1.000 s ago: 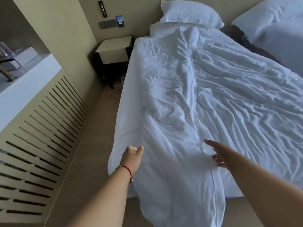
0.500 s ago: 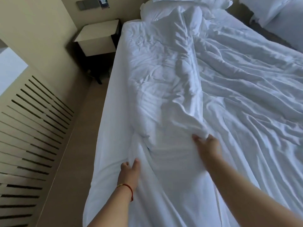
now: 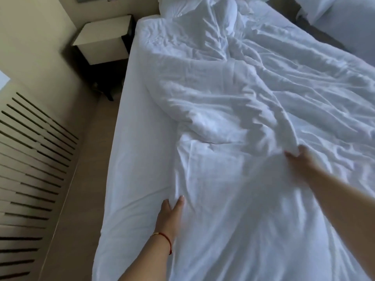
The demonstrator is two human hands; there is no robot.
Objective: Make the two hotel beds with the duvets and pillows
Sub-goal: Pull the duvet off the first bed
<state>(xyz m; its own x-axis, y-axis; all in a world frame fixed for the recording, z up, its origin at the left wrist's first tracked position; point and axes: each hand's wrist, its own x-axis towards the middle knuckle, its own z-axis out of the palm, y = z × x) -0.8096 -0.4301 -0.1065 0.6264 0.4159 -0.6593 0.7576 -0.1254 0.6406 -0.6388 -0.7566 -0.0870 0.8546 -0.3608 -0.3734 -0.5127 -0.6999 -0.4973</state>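
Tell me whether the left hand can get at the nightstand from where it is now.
Probably not. The left hand lies flat on the duvet near the foot of the bed, while the nightstand stands far off by the head end; the person would likely need to walk along the bedside first.

Two beds (image 3: 129,159) (image 3: 349,27), one duvet (image 3: 243,118), perhaps two pillows (image 3: 178,7) (image 3: 316,7).

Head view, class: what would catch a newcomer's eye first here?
A rumpled white duvet lies bunched along the middle of the bed. The right hand grips a raised fold of it, while the left hand rests at its left edge. A pale nightstand stands at upper left.
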